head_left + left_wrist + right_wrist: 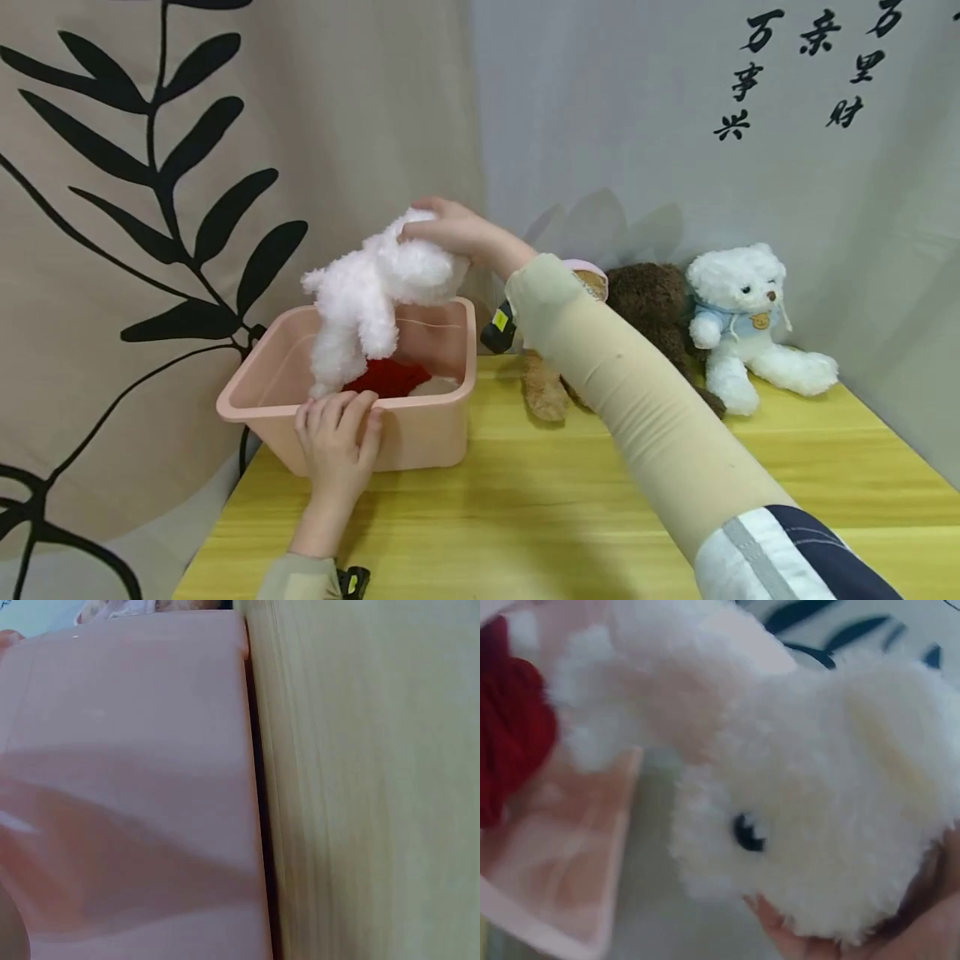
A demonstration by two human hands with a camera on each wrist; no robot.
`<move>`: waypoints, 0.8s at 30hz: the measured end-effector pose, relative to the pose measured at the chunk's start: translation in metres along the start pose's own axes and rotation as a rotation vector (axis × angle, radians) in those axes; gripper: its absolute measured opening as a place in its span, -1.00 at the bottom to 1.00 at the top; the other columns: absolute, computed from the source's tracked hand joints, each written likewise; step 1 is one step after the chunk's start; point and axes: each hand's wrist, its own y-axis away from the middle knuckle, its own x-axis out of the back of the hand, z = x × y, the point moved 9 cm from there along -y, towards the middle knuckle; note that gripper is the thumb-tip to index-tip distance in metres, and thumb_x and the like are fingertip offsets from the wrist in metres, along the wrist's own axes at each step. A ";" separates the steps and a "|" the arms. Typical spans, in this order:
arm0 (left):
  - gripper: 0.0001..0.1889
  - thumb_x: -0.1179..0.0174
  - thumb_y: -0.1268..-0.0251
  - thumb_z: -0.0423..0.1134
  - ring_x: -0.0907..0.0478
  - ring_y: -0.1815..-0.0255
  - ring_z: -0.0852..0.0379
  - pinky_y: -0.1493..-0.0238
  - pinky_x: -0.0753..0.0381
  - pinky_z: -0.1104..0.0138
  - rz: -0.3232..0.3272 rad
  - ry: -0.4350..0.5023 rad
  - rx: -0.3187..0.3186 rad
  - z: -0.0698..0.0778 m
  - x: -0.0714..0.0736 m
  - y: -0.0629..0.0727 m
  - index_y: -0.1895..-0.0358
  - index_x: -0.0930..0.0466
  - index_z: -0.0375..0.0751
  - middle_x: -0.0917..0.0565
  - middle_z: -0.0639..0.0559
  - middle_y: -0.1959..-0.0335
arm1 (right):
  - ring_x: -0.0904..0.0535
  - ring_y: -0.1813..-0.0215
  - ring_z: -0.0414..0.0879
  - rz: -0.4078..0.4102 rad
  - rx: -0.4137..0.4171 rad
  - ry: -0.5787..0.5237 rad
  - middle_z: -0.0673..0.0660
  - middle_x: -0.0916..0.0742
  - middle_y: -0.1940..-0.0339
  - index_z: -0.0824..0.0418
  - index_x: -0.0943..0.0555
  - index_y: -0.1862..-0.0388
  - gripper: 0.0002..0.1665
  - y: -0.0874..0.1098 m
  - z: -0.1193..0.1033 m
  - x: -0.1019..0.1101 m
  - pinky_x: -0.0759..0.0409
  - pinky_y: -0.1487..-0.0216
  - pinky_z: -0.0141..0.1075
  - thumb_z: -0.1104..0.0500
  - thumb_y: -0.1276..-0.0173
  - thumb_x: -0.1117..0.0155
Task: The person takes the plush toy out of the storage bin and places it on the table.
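Note:
A white fluffy plush toy (378, 287) hangs tilted over the pink plastic bin (427, 433), its legs reaching below the rim. My right hand (461, 233) grips it by the head. In the right wrist view the plush toy's head (817, 802) shows a black eye, with fingers wrapped around it from below. At the front rim of the bin, my left hand (337, 433) holds on with its fingers over the edge. A red cloth-like thing (386, 377) lies inside the bin, partly hidden by the plush toy. The left wrist view mostly shows the bin's side (127, 750).
To the right on the wooden table (525, 492) sits a white teddy bear (750, 308) in a blue top. Beside it are a dark brown plush toy (647, 300) and a light brown one (545, 387), both partly behind my right arm. A curtain backs the table.

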 end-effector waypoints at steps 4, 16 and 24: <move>-0.61 -0.01 -0.46 0.05 -0.48 0.18 -0.23 -0.04 -0.16 -0.20 0.005 0.001 0.001 -0.001 0.001 -0.002 0.20 -0.65 -0.21 -0.61 -0.15 0.28 | -0.43 -0.20 -0.02 -0.083 -0.100 0.018 0.05 -0.34 -0.40 -0.10 -0.13 -0.53 -0.18 0.011 -0.002 0.029 -0.54 -0.01 -0.10 -0.17 -0.33 -0.10; -0.60 0.01 -0.46 0.07 -0.48 0.17 -0.23 -0.10 -0.16 -0.20 -0.037 -0.026 0.016 -0.003 0.002 0.001 0.20 -0.64 -0.19 -0.61 -0.13 0.27 | -0.53 -0.13 0.05 -0.137 -0.312 -0.073 0.16 -0.55 -0.16 0.13 -0.43 -0.26 -0.32 0.013 0.054 0.019 -0.59 0.05 0.03 -0.30 -0.39 0.04; -0.62 0.01 -0.47 0.06 -0.48 0.17 -0.21 -0.08 -0.16 -0.18 -0.031 -0.012 0.003 0.000 0.000 0.000 0.22 -0.63 -0.17 -0.60 -0.11 0.27 | -0.25 -0.42 0.05 0.037 -0.134 -0.294 0.12 -0.29 -0.48 0.08 -0.15 -0.53 -0.28 -0.012 0.065 -0.001 -0.32 -0.30 0.01 -0.16 -0.51 0.05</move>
